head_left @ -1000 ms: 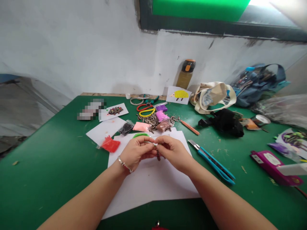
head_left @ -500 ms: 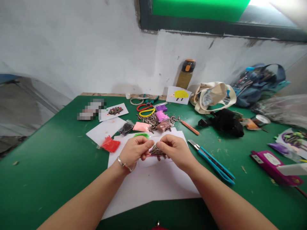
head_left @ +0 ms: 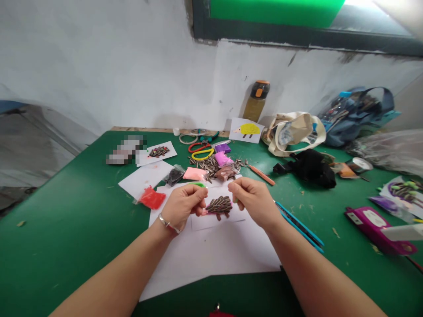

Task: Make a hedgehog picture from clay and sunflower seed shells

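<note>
My left hand (head_left: 182,206), with a silver bracelet at the wrist, is closed in a pinch; what its fingertips hold is too small to make out. My right hand (head_left: 254,201) pinches too, and a bit of green clay (head_left: 235,200) peeks out below its fingers. Between and below the hands lies a hedgehog figure (head_left: 220,205) with a back of striped sunflower seeds, a pink snout and brown feet, on a white card (head_left: 205,224). Larger white paper (head_left: 211,255) spreads underneath. Just behind my left hand is a green packet (head_left: 200,185), partly covered.
Clay packets in red (head_left: 152,198), black (head_left: 174,175), peach (head_left: 195,174) and brown (head_left: 225,172) surround a seed pile (head_left: 205,166). Scissors (head_left: 202,152) lie behind. A blue utility knife (head_left: 299,226) is right of my right hand. A yellow hedgehog picture (head_left: 250,129) leans near a bottle (head_left: 256,103).
My hands have drawn apart, the right one moving right and slightly up. The seed hedgehog between them now shows fully, while the knife's blade end has become hidden behind my right hand.
</note>
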`<state>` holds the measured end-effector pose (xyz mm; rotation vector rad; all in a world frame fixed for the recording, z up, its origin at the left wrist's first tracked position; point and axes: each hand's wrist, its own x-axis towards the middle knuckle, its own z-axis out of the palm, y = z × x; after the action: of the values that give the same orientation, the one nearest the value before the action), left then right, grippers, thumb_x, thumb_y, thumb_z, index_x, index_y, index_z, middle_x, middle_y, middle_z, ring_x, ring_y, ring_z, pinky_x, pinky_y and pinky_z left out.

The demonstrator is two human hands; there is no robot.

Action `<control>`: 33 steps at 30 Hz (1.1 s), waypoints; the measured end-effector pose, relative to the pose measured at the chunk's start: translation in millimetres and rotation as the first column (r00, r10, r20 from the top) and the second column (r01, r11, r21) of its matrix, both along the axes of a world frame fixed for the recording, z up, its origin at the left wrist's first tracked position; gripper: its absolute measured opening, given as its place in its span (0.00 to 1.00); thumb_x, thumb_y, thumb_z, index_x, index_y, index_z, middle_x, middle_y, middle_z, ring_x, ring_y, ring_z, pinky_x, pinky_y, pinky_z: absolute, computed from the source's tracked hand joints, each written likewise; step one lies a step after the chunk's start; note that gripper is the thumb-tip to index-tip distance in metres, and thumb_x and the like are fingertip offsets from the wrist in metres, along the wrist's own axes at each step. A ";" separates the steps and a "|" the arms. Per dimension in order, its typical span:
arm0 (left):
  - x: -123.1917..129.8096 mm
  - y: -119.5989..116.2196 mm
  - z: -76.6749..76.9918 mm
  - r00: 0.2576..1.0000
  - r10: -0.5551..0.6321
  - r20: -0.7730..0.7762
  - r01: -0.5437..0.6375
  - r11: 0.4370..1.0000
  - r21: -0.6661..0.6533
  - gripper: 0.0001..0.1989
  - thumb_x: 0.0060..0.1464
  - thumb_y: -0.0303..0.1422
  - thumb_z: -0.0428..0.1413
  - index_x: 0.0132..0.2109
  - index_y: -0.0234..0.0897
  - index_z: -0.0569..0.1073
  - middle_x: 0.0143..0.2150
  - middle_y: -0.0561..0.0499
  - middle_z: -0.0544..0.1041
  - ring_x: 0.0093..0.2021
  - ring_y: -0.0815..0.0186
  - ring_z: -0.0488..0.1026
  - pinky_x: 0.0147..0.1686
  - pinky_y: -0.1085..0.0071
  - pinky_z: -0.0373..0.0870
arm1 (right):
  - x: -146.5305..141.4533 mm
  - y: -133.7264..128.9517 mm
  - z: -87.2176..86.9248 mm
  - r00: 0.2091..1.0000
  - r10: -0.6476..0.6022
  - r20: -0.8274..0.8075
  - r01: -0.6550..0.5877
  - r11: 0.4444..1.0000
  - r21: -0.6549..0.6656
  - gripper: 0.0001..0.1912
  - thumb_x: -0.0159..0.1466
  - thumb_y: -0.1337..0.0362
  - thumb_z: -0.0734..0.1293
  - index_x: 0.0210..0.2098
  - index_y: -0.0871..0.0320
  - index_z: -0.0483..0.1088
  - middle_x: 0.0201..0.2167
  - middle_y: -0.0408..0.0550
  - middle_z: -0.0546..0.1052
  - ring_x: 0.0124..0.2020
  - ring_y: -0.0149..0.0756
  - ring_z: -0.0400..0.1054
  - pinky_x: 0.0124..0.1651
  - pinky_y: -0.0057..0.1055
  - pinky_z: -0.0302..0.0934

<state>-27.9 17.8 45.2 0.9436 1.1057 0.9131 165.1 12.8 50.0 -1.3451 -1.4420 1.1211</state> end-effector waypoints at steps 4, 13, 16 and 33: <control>-3.1 1.6 -0.3 1.000 0.010 0.003 -0.010 1.000 0.021 0.15 0.44 0.40 0.65 0.27 0.32 0.71 0.20 0.55 0.71 0.17 0.77 0.65 0.16 0.81 0.61 | 5.3 1.8 0.3 0.999 -0.038 0.030 0.035 0.996 0.082 0.12 0.60 0.58 0.65 0.23 0.58 0.66 0.18 0.38 0.65 0.19 0.25 0.58 0.22 0.25 0.53; -3.6 3.5 -0.5 1.000 0.010 0.003 -0.010 1.000 0.009 0.14 0.47 0.41 0.63 0.30 0.32 0.73 0.23 0.54 0.73 0.19 0.75 0.68 0.19 0.79 0.65 | 1.6 0.7 0.8 0.996 0.051 -0.070 -0.055 0.997 -0.050 0.11 0.61 0.58 0.64 0.29 0.59 0.71 0.23 0.44 0.75 0.21 0.29 0.68 0.27 0.29 0.62; -5.0 4.4 -2.0 0.999 0.017 -0.044 -0.015 0.999 0.047 0.16 0.47 0.41 0.63 0.26 0.32 0.70 0.19 0.56 0.69 0.16 0.77 0.64 0.15 0.80 0.59 | 3.5 0.0 2.1 1.000 0.006 -0.006 -0.007 1.000 -0.020 0.14 0.60 0.56 0.65 0.23 0.58 0.66 0.17 0.39 0.68 0.16 0.25 0.59 0.20 0.25 0.54; -4.2 3.7 -1.4 0.999 0.018 -0.044 -0.017 0.999 0.030 0.15 0.45 0.41 0.64 0.29 0.32 0.73 0.22 0.53 0.73 0.19 0.73 0.69 0.19 0.77 0.67 | 7.2 1.3 2.2 0.997 0.006 -0.073 -0.009 0.999 -0.040 0.13 0.60 0.56 0.65 0.25 0.59 0.66 0.18 0.40 0.70 0.16 0.26 0.62 0.21 0.25 0.56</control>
<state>-32.1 21.4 43.8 0.9839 1.1422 0.9288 172.2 14.1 52.2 -1.3143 -1.3796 1.1980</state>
